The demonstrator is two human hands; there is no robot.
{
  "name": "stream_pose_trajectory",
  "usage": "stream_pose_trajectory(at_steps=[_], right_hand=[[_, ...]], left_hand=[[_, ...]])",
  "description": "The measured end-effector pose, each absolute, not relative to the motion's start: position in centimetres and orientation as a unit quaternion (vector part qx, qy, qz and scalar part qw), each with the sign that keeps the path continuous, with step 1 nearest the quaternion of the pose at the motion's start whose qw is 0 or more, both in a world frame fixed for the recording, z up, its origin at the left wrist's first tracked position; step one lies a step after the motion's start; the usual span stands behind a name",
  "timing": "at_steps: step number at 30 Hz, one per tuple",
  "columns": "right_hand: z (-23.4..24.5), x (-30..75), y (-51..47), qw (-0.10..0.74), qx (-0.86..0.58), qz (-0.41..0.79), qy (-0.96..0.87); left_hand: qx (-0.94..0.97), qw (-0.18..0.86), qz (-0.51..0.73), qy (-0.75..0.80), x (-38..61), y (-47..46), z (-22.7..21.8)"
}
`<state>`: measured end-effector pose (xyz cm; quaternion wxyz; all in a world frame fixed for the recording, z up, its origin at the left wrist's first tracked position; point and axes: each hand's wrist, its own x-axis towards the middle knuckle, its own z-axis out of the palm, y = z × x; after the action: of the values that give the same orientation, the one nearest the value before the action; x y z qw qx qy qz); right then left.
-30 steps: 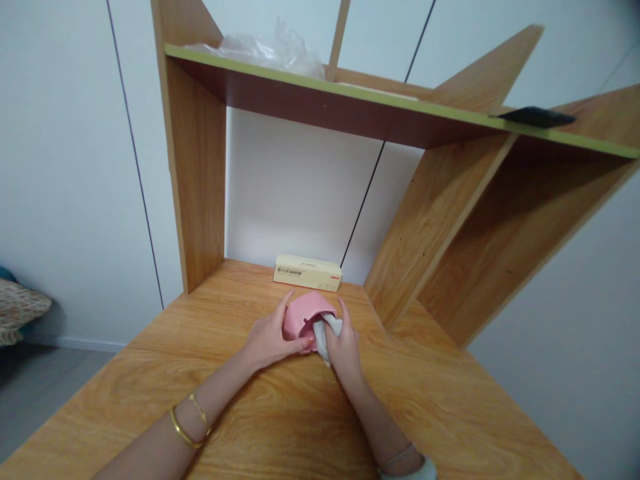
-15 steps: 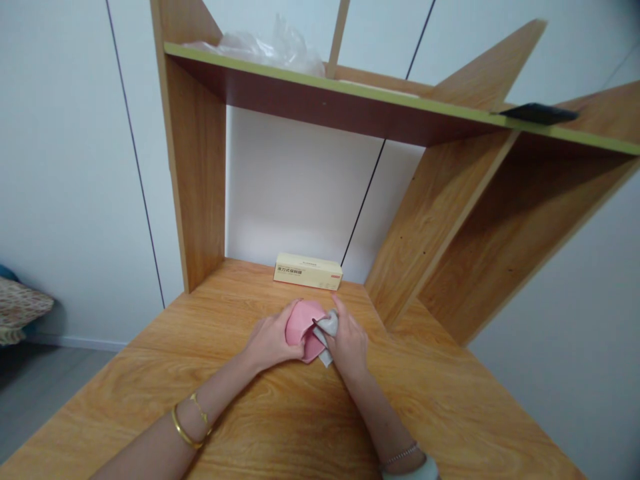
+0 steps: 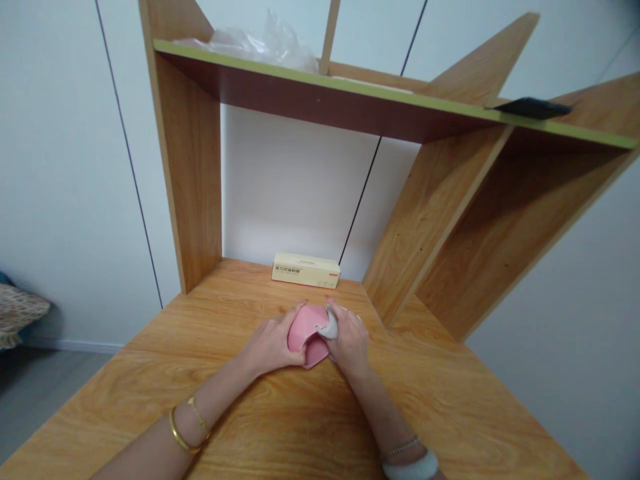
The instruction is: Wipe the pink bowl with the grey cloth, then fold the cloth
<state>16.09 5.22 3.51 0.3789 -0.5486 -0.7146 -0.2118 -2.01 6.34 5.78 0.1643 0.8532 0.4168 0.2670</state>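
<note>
A pink bowl (image 3: 303,325) with an angular rim is held tilted just above the wooden desk, its hollow partly in view on the near side. My left hand (image 3: 273,343) grips it from the left, thumb at the near rim and fingers around the far side. On the right, my right hand (image 3: 350,340) is closed on a light grey cloth (image 3: 329,325), which it presses over the bowl's right rim. The cloth's lower part is mostly hidden behind my right hand.
Behind the bowl, a long cream box (image 3: 305,270) with printed lettering stands on the desk (image 3: 280,427). Wooden shelf panels (image 3: 195,180) rise on both sides. Up on the shelf lie a clear plastic bag (image 3: 270,45) and a flat dark object (image 3: 534,107).
My right hand has drawn the cloth around the bowl's right rim, and its hanging end has gone out of sight. The bowl has turned slightly in my left hand.
</note>
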Motion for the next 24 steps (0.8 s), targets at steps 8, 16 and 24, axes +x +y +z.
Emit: stream_pose_trajectory(at_steps=[8,16,24], right_hand=[[3.2,15.1,5.6,0.369,-0.644,-0.044,-0.668],[1.5,15.0,6.6,0.508,-0.631,0.076,-0.581],[2.5,15.1,6.1,0.432,-0.676,-0.029,-0.596]], left_hand=[[0.845,0.152,0.3,0.416,-2.4,6.7,5.9],[0.801,0.239,0.363,0.412,-2.5,7.4,5.0],[0.82,0.211,0.333,0.416,-2.3,7.4,5.0]])
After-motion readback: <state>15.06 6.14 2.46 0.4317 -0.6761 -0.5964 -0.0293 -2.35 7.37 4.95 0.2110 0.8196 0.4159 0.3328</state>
